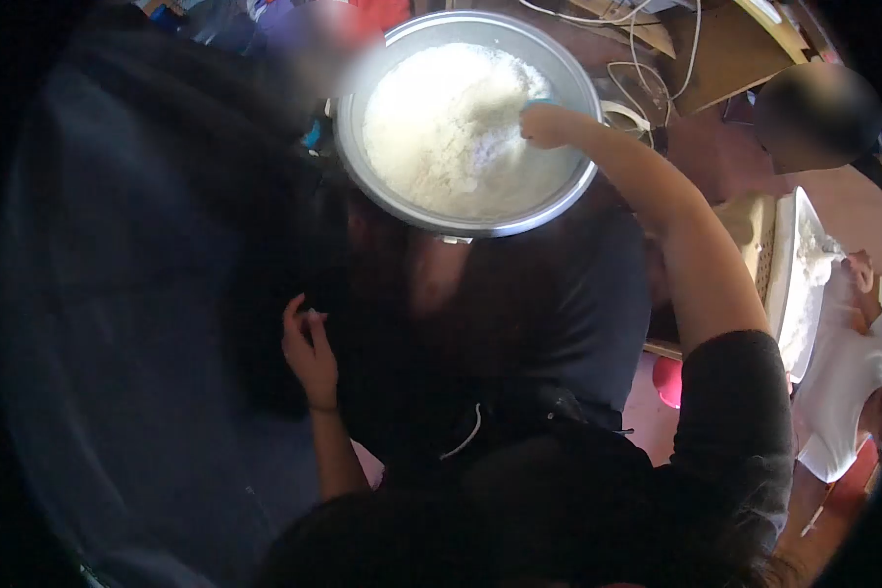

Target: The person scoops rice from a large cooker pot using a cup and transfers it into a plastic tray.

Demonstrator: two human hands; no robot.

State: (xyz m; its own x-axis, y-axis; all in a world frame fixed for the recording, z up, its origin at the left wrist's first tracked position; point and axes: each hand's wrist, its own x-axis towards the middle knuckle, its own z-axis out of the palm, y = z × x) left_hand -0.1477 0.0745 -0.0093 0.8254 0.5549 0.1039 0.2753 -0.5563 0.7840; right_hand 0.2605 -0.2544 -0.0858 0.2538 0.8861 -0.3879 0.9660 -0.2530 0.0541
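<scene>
A large round metal pot [351, 157] stands in front of me, holding a heap of loose white, flour-like or grain-like stuff [431, 118]. My right hand [549, 126] reaches over the pot's right side, closed just above the heap. A bit of a blue-green object [539, 102] shows at its fingers; the rest is hidden, so its kind is unclear. My left hand [311, 353] hangs low over the dark cloth, well apart from the pot. Its fingers are loosely bent and spread, with nothing plainly held.
Dark cloth [147, 323] spreads across the left. At right, a person in a white shirt [838, 372] has a hand by a white tray [794, 294] of white stuff. White cables [696, 49] and boards lie behind the pot. A pink round object [667, 380] sits beside my right arm.
</scene>
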